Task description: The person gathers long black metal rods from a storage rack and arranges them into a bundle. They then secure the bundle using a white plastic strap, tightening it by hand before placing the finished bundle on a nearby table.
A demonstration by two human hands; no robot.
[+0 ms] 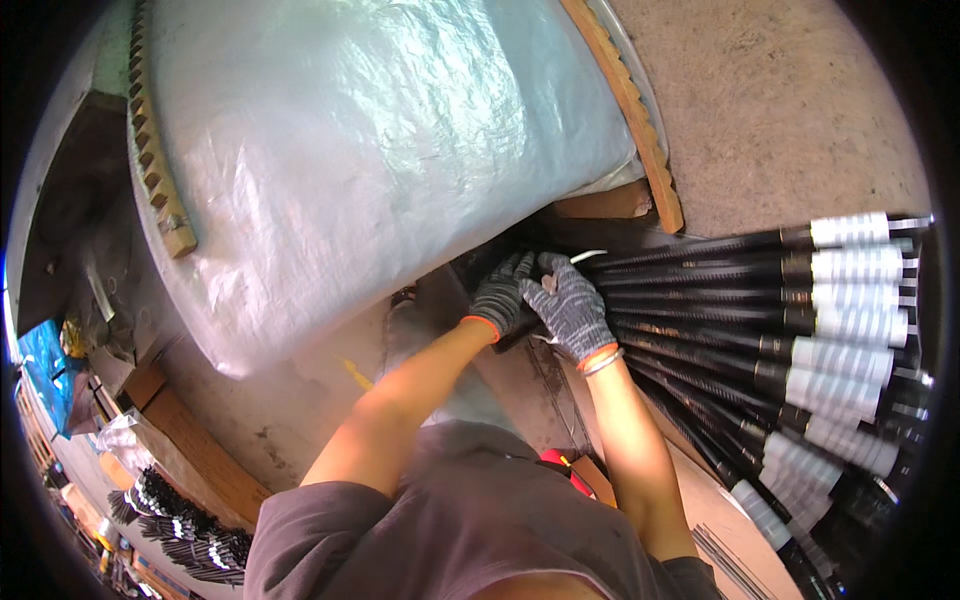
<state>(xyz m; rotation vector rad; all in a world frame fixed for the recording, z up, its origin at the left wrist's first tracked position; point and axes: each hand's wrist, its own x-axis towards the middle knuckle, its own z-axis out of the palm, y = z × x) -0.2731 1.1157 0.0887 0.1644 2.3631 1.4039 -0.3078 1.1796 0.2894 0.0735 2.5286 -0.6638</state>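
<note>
Both of my hands wear grey knitted gloves with orange cuffs and meet at the left, narrow end of a fan of long black rods (700, 299). My left hand (500, 294) has its fingers bent over the dark end there; what they hold is hidden. Beside it, my right hand (570, 308) is closed, thumb toward the fingers, with a small pale bit between them that I cannot make out. A thin white strip (588, 256) sticks out by its fingertips. White wrapped sleeves (850, 265) cover the rods' far right ends.
A large plastic-covered pile (400, 130) stands ahead, between two notched wooden strips (625, 90). Bundles of black rods (190, 530) lie at the lower left near a cardboard sheet (205, 455). Something red (570, 470) is by my right forearm.
</note>
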